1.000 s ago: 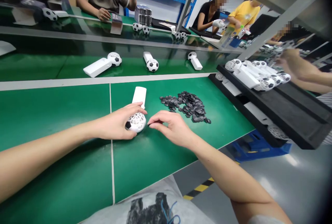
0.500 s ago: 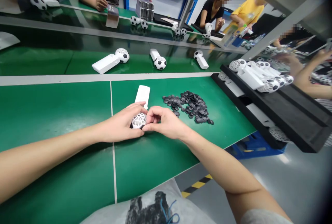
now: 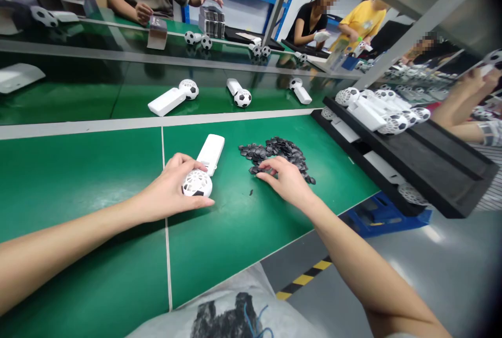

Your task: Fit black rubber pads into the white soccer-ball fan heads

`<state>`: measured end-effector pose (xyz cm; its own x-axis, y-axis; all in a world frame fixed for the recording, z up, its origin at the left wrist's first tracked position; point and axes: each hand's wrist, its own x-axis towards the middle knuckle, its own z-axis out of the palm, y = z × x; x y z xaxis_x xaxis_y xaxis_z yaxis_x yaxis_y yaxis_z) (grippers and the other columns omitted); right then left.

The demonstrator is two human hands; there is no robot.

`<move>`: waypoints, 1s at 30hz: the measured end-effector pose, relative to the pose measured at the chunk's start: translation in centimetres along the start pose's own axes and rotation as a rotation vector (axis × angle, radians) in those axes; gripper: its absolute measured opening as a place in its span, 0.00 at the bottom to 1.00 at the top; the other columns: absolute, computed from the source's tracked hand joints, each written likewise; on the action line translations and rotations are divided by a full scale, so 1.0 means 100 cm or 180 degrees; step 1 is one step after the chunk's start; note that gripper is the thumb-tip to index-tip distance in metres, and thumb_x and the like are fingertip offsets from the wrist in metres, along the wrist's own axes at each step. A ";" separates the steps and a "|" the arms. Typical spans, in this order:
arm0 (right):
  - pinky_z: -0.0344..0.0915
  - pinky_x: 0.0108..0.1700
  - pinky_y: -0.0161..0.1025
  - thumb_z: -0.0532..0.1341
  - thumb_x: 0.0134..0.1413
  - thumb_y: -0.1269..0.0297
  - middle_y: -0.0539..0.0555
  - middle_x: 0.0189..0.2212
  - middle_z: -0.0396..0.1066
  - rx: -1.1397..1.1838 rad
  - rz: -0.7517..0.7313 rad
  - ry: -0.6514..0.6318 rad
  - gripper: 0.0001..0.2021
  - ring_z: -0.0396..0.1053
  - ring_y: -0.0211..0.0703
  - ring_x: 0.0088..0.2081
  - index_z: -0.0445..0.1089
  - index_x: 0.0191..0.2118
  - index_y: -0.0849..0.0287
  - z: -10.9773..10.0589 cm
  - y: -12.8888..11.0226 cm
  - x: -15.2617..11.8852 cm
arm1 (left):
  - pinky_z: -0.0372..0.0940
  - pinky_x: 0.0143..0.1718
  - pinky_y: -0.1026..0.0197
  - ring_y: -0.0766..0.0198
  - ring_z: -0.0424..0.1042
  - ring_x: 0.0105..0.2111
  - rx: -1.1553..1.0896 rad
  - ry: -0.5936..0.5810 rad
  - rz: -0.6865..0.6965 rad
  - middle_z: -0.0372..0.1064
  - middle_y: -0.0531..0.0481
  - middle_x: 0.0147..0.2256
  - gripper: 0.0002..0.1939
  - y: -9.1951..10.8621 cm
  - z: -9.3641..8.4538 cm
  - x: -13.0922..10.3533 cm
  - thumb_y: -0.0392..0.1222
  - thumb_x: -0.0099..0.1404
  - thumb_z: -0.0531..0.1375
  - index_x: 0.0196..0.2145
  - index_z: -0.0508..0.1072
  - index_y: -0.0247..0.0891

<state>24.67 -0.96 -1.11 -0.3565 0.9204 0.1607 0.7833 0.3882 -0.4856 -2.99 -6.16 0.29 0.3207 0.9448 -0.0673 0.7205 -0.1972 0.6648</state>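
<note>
A white fan-like device with a football-patterned, openwork round head (image 3: 197,184) and a flat handle (image 3: 212,151) lies on the green table. My left hand (image 3: 170,191) is curled round its head, thumb at the near side and fingers at the far side. Some black patches show on that head. Over at the pile of small black plastic pieces (image 3: 288,151), my right hand (image 3: 284,178) has its thumb and forefinger slightly apart. A black piece (image 3: 254,170) is at those fingertips. One small dark piece (image 3: 251,192) lies alone between the hands.
Similar football-headed devices (image 3: 172,98) lie on the belt beyond the table edge. At the right, stacked black trays (image 3: 443,155) hold several more. Co-workers sit across the line, one with hands by a small box (image 3: 157,32). A metal post (image 3: 279,3) rises behind.
My right hand has left the round head and moved right to the black pieces. My left hand, still on the head, has shifted slightly left, and the handle now tilts more to the right.
</note>
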 end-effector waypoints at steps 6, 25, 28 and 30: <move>0.65 0.39 0.38 0.61 0.50 0.71 0.53 0.33 0.68 0.0046 -0.0077 -0.0181 0.05 0.67 0.37 0.30 0.71 0.35 0.59 0.007 0.006 -0.005 | 0.64 0.41 0.52 0.52 0.65 0.42 0.0234 -0.0222 0.0003 0.59 0.46 0.47 0.26 -0.007 -0.019 -0.003 0.52 0.51 0.59 0.48 0.63 0.43; 0.65 0.41 0.37 0.55 0.56 0.67 0.52 0.38 0.71 0.0891 -0.0758 -0.0421 0.10 0.68 0.40 0.39 0.71 0.41 0.53 -0.011 -0.040 0.003 | 0.60 0.50 0.58 0.55 0.60 0.51 0.0160 -0.0797 0.0594 0.57 0.49 0.54 0.29 -0.020 -0.049 -0.012 0.32 0.51 0.53 0.52 0.59 0.45; 0.66 0.37 0.36 0.55 0.56 0.66 0.53 0.35 0.71 0.1244 -0.0844 -0.0564 0.08 0.69 0.39 0.36 0.71 0.39 0.55 -0.001 -0.061 0.005 | 0.57 0.52 0.57 0.56 0.59 0.52 0.0203 -0.0658 0.0643 0.57 0.49 0.52 0.29 -0.022 -0.044 -0.011 0.31 0.49 0.53 0.51 0.59 0.44; 0.67 0.34 0.34 0.57 0.56 0.66 0.52 0.33 0.69 0.1445 -0.0870 -0.0794 0.08 0.68 0.36 0.31 0.70 0.41 0.55 0.008 -0.072 0.007 | 0.56 0.52 0.58 0.57 0.58 0.51 0.0188 -0.0629 0.0676 0.57 0.49 0.51 0.30 -0.023 -0.042 -0.012 0.30 0.49 0.53 0.51 0.59 0.43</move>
<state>18.43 -3.17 1.80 -0.6671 0.7294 0.1514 0.3691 0.5001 -0.7833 -7.61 -5.78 1.96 0.5776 0.8125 -0.0788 0.6572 -0.4055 0.6354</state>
